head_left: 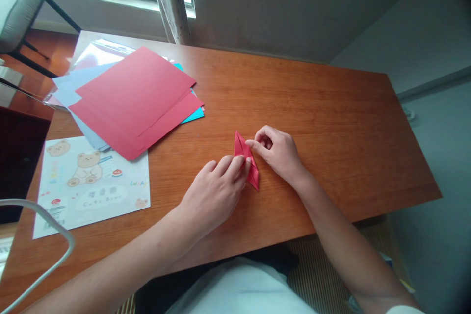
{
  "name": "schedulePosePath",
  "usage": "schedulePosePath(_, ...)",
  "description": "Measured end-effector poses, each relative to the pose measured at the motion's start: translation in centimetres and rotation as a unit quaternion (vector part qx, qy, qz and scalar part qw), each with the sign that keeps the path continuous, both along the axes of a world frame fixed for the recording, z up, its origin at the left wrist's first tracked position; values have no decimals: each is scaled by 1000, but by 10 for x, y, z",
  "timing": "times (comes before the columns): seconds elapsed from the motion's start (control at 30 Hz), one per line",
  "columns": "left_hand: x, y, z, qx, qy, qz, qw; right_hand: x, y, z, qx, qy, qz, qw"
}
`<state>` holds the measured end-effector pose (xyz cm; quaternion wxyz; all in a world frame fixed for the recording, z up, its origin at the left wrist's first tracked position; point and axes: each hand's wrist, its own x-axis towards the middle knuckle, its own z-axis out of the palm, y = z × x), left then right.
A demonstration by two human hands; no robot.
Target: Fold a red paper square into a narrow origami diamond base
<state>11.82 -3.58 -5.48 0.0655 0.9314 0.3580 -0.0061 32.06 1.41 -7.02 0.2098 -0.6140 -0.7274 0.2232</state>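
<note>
A small piece of folded red paper [253, 175] lies on the wooden table in front of me, long and narrow with pointed ends and crease lines. My left hand [217, 187] comes from the left, its fingers bunched over the middle of the paper and hiding part of it. On the other side, my right hand [278, 151] has its fingers curled, with the thumb tip at the paper's upper right edge. The right fingertips are partly hidden, so how firmly they grip that edge is unclear.
Large red sheets [136, 98] lie on blue and pale sheets at the table's [312, 108] left, over a clear plastic sleeve. A bear-printed white sheet [121, 196] lies nearer me. A white cable [55, 223] curves in at lower left. A chair [22, 10] stands beyond.
</note>
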Motion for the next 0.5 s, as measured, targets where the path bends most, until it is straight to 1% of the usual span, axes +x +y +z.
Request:
schedulePosePath(0.1, 0, 1, 1, -4, -5, 3, 1000, 9, 1, 4, -4, -18, 68, 998)
schedulePosePath(0.17, 1, 0, 1, -4, -8, 5, 1000, 12, 0, 6, -8, -42, 92, 995)
schedulePosePath(0.5, 1, -2, 1, 7, -2, 2, 1000, 22, -1, 21, -52, -113, 141, 982)
